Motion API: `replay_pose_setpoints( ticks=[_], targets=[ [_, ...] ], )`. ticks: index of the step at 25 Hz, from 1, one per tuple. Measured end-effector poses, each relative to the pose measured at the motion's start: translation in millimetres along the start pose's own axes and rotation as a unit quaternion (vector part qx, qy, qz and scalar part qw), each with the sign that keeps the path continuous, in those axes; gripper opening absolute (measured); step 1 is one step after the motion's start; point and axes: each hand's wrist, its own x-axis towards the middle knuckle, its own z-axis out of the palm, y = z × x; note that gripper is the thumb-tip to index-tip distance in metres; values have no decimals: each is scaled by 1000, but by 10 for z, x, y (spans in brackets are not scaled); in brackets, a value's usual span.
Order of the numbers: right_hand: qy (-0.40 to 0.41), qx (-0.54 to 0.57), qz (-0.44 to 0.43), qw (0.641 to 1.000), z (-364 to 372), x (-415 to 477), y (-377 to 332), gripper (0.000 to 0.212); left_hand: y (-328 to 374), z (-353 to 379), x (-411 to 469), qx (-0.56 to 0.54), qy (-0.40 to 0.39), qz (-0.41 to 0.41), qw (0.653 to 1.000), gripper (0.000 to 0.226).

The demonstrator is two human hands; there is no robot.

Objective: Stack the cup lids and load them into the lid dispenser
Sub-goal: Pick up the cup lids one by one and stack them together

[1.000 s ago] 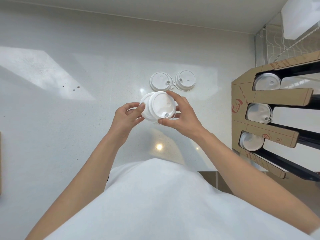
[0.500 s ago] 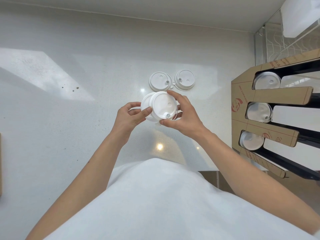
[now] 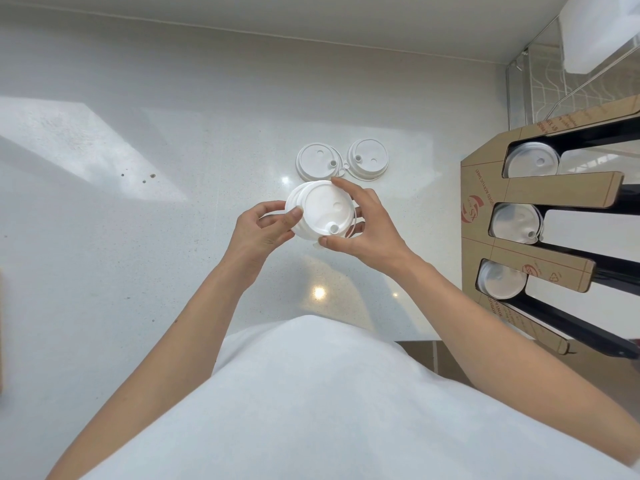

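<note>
Both hands pinch the lid stack above the counter: left hand braces the rim, right hand clamps the top lid, probably to square the edges. Two loose lids lie just beyond. Lid dispenser sits right, slots apparently part-filled.

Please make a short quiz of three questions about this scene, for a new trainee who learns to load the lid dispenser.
1. True or false: both hands hold the stack of lids above the counter.
2. How many slots of the lid dispenser show lids inside? A) one B) two C) three
3. Where do the loose lids lie, relative to the held stack?

Key
1. True: the left hand grips its left edge and the right hand its right edge.
2. C.
3. On the counter just beyond the stack, side by side.
</note>
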Motion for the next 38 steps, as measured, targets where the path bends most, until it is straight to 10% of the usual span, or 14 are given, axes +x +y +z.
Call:
replay_pose_setpoints(
  ticks=[7,16,38],
  targets=[
    [-16,15,10,1000,8,-24,-32,89,-23,4,26,12,10,7,1000,40],
    [25,131,37,990,-27,-31,-26,33,-55,-2,15,-6,9,12,1000,37],
    [50,161,54,984,-18,-34,-66,34,-102,-27,43,-16,14,32,999,31]
  ],
)
